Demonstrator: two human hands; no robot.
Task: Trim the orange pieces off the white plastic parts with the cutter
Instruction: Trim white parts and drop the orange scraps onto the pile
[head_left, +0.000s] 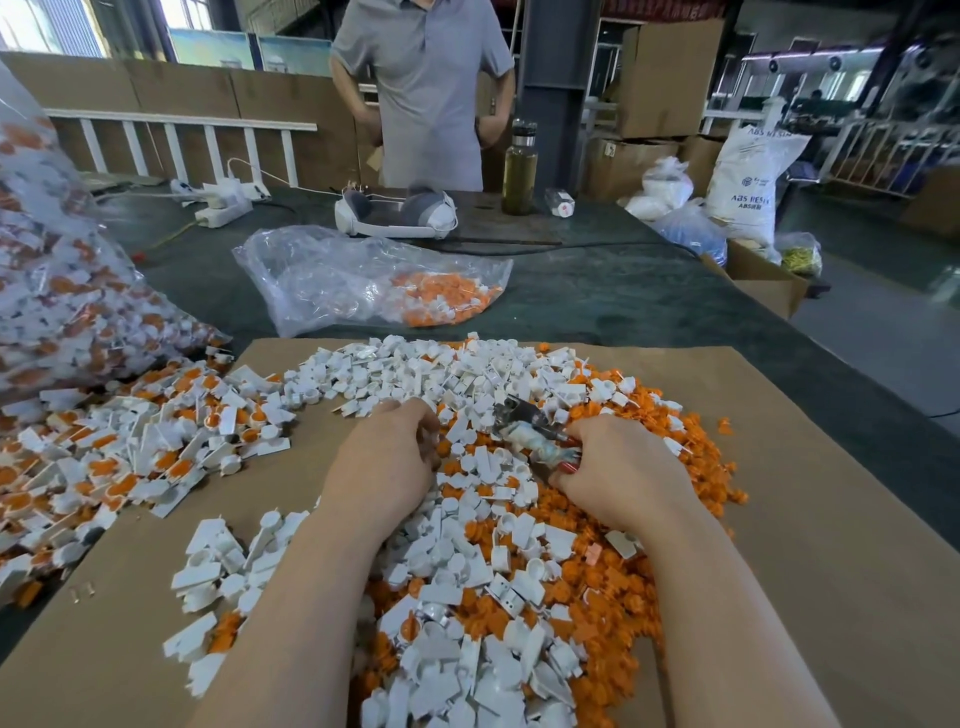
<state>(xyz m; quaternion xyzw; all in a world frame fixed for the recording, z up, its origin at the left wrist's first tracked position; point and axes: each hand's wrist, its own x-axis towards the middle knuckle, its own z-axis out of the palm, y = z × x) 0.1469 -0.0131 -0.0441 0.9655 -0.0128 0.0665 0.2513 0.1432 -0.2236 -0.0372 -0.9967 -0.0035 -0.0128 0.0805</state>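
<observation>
A big heap of white plastic parts (483, 374) and loose orange pieces (691, 467) covers the brown cardboard sheet (810, 545). My right hand (618, 467) grips the cutter (530, 421), whose metal jaws point up and left over the heap. My left hand (384, 457) rests in the pile just left of the jaws, fingers curled down among the white parts; what they hold is hidden. At the left lies a pile of white parts with orange pieces still attached (104, 462).
A full clear bag of parts (57, 291) leans at the left; another clear bag (374, 280) lies behind the cardboard. A person in a grey shirt (426, 88) stands across the table. A headset (395, 213), a bottle (519, 171) and power strips (223, 197) sit at the far edge.
</observation>
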